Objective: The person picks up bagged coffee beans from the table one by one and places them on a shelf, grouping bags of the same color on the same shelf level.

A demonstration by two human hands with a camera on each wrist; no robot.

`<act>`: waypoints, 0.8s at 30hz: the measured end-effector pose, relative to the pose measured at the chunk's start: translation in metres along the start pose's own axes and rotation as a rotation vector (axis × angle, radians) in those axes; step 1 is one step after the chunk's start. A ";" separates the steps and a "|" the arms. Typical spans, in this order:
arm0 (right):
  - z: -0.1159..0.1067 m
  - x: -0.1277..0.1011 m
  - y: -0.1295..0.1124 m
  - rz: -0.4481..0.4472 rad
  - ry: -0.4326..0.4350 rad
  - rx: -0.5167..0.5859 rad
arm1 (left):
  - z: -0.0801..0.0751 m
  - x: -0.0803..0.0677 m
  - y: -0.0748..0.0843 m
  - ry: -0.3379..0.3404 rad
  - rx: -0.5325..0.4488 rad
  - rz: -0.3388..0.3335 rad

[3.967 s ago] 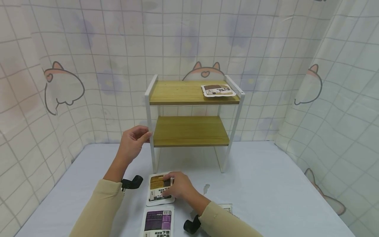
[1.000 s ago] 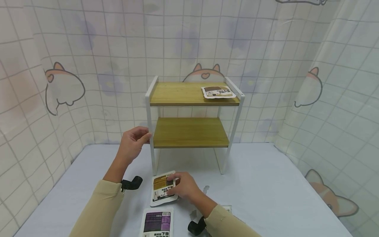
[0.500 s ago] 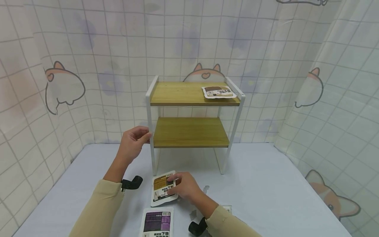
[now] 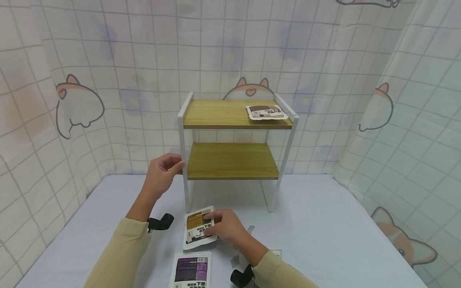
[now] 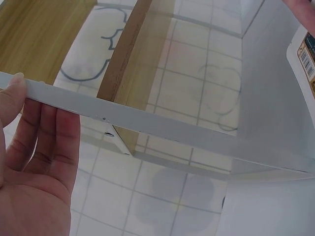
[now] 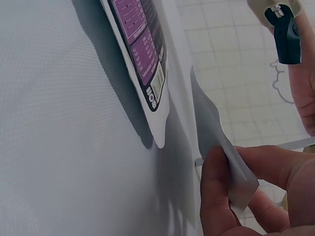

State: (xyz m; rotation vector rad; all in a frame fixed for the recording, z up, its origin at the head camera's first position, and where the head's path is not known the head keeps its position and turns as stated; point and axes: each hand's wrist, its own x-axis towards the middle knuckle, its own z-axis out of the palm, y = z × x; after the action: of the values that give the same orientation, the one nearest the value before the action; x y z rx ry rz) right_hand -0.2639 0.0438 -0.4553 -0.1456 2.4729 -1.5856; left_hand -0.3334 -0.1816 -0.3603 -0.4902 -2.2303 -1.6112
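My left hand (image 4: 161, 175) grips the white front-left post (image 5: 162, 123) of a small two-tier shelf, its thumb on one side and fingers on the other. In the head view my right hand (image 4: 227, 230) pinches the right edge of a flat packet (image 4: 196, 230) with a brown and white label. The right wrist view shows that packet (image 6: 216, 132) tilted and raised off the white cloth, between thumb and fingers. Nearer the front lies a purple-labelled packet (image 4: 192, 268), cut off by the frame's bottom edge.
The shelf has a wooden top board (image 4: 216, 114) and a lower board (image 4: 232, 160). A brown-labelled packet (image 4: 266, 113) rests at the top board's right. Part of another item (image 4: 277, 253) shows behind my right sleeve. A grid-patterned curtain (image 4: 144, 72) surrounds the table.
Since the oldest frame, my right hand has lifted the brown-labelled packet into a tilt and moved it slightly right, away from the purple one. My left hand stays on the post.
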 end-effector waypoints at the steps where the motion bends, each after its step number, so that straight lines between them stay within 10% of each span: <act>1: -0.001 0.000 0.000 -0.002 0.000 0.006 | 0.000 0.000 0.000 -0.001 0.000 0.001; 24: -0.008 -0.011 -0.007 0.008 -0.047 0.194 | -0.001 0.000 0.002 -0.008 0.003 0.003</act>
State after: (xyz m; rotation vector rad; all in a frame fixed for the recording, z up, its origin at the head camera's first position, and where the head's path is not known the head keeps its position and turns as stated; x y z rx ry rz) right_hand -0.2553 0.0502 -0.4444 -0.1414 2.2664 -1.7847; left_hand -0.3326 -0.1820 -0.3588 -0.4990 -2.2368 -1.6067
